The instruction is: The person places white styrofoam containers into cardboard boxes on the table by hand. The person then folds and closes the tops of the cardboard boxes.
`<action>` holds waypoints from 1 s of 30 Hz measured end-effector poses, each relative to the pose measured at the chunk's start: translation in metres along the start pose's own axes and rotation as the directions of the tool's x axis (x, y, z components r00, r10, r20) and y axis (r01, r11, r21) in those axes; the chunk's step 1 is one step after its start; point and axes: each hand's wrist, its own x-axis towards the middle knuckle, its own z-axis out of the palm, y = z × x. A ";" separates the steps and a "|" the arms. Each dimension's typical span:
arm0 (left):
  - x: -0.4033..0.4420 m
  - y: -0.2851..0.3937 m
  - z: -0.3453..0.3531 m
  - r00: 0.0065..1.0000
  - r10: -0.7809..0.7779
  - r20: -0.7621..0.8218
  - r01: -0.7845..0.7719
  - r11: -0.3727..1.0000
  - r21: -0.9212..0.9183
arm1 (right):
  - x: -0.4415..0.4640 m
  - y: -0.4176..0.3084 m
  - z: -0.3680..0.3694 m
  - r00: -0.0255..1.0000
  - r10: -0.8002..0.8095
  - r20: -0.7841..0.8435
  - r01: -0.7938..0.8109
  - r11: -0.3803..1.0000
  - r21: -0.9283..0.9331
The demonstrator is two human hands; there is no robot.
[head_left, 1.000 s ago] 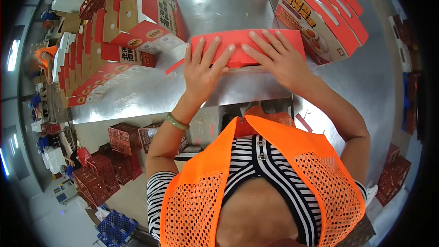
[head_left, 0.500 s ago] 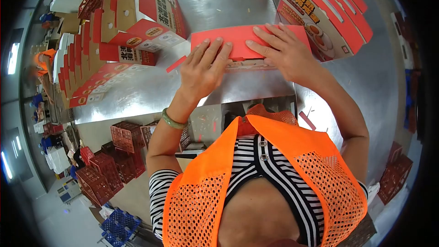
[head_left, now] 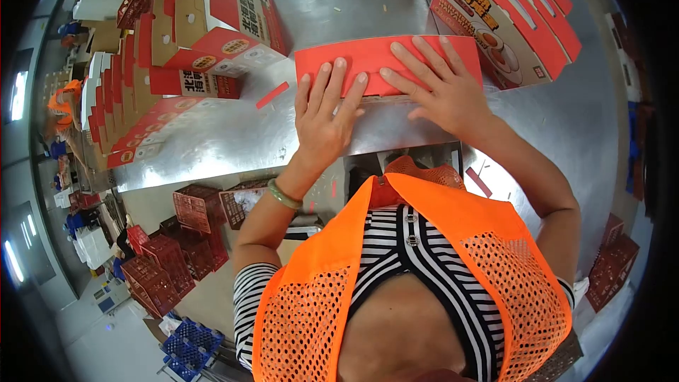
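Note:
A red carton (head_left: pixel 364 53) lies in front of me on the metal table, its red face up. My left hand (head_left: pixel 325 113), below a jade-coloured bangle, rests flat on the carton's left part, fingers spread. On its right part my right hand (head_left: pixel 445 92) lies with the fingers stretched out and the thumb near the front edge. Neither hand wraps round the carton. The palms hide part of its near side. A loose red strip (head_left: pixel 272 95) lies on the table just left of the carton.
Folded red and white cartons with handle slots (head_left: pixel 244 10) stand at the left, with a row of more cartons (head_left: pixel 131 99) beside them. Other printed cartons (head_left: pixel 495 28) stand at the right. Red crates (head_left: pixel 163 262) and a blue pallet-like frame (head_left: pixel 187 346) are on the floor.
The left hand has slid slightly down and its fingers have spread. The right hand's fingers have spread and shifted a little. The carton's near printed side now shows less.

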 end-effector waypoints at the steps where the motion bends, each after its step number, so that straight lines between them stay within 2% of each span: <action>1: -0.004 0.000 0.006 1.000 -0.024 -0.017 0.024 0.999 0.026 | 0.000 -0.003 0.009 0.997 0.035 -0.067 -0.040 0.996 -0.083; 3: -0.006 0.003 0.012 0.998 -0.045 -0.046 0.046 0.999 0.003 | -0.002 -0.003 0.005 0.990 0.048 -0.134 -0.071 0.982 -0.177; 5: -0.002 0.004 0.012 0.995 -0.060 -0.081 0.060 0.998 -0.011 | -0.002 -0.002 -0.006 0.990 0.080 -0.115 -0.077 0.996 0.035; 6: -0.001 0.006 0.010 0.992 -0.081 -0.094 0.077 0.996 -0.044 | -0.004 0.003 -0.004 0.990 0.072 -0.123 -0.069 0.997 0.024; 8: 0.006 0.007 0.005 0.989 -0.103 -0.110 0.095 0.993 -0.074 | -0.009 0.013 0.002 0.954 0.247 -0.170 -0.148 0.881 0.449; 9: 0.012 0.006 0.002 0.989 -0.141 -0.045 0.133 0.980 -0.149 | -0.007 0.010 0.003 0.954 0.244 -0.173 -0.145 0.883 0.447; 10: 0.021 0.004 -0.001 0.985 -0.172 0.021 0.172 0.959 -0.223 | -0.002 0.004 0.003 0.947 0.213 -0.239 -0.127 0.935 0.332; 11: 0.031 0.001 -0.002 0.985 -0.171 0.020 0.171 0.959 -0.225 | 0.003 -0.002 0.002 0.938 0.178 -0.297 -0.117 0.970 0.214; 15: 0.069 -0.011 0.000 0.999 -0.013 0.045 0.022 0.978 -0.206 | 0.018 -0.010 -0.003 0.942 0.092 -0.323 -0.033 0.983 0.183; 17: 0.077 -0.016 0.006 0.996 0.042 0.082 -0.025 0.980 -0.199 | 0.016 -0.012 0.003 0.965 0.001 -0.260 0.048 0.982 0.184; 18: 0.078 -0.016 0.012 0.984 0.141 0.108 -0.131 0.987 -0.094 | 0.017 -0.012 0.002 0.967 -0.004 -0.255 0.053 0.981 0.185; 19: 0.077 -0.016 0.016 0.961 0.234 0.147 -0.238 0.971 0.009 | 0.018 -0.014 0.000 0.961 0.063 -0.269 -0.007 0.979 0.202; 20: 0.077 -0.017 0.018 0.963 0.227 0.147 -0.231 0.973 0.012 | 0.021 -0.014 -0.002 0.950 0.128 -0.285 -0.065 0.974 0.218; 21: 0.076 -0.018 0.020 0.960 0.255 0.114 -0.259 0.966 0.023 | 0.022 -0.015 -0.003 0.952 0.123 -0.282 -0.061 0.973 0.221; 23: 0.075 -0.022 0.023 0.956 0.283 0.079 -0.287 0.957 0.034 | 0.022 -0.015 -0.006 0.948 0.035 -0.317 -0.003 0.995 0.102; 24: 0.075 -0.026 0.025 0.970 0.227 0.084 -0.227 0.974 -0.010 | 0.024 -0.015 -0.010 0.949 0.030 -0.314 0.001 0.995 0.101; 26: 0.077 -0.042 0.032 0.982 0.173 0.082 -0.169 0.984 -0.049 | 0.032 -0.015 -0.018 0.925 -0.131 -0.356 0.094 0.988 -0.119; 27: 0.076 -0.052 0.037 0.997 -0.076 0.023 0.076 0.997 -0.023 | 0.032 -0.014 -0.017 0.925 -0.132 -0.356 0.094 0.988 -0.121; 28: 0.072 -0.058 0.043 0.946 -0.321 -0.034 0.321 0.947 -0.015 | 0.028 -0.012 -0.015 0.940 -0.162 -0.301 0.134 0.985 -0.112; 29: 0.073 -0.056 0.040 0.946 -0.323 -0.031 0.322 0.946 -0.018 | 0.026 -0.012 -0.012 0.950 -0.193 -0.246 0.173 0.980 -0.101; 30: 0.076 -0.055 0.036 0.862 -0.490 -0.126 0.486 0.872 -0.068 | 0.023 -0.013 -0.009 0.951 -0.190 -0.243 0.171 0.980 -0.100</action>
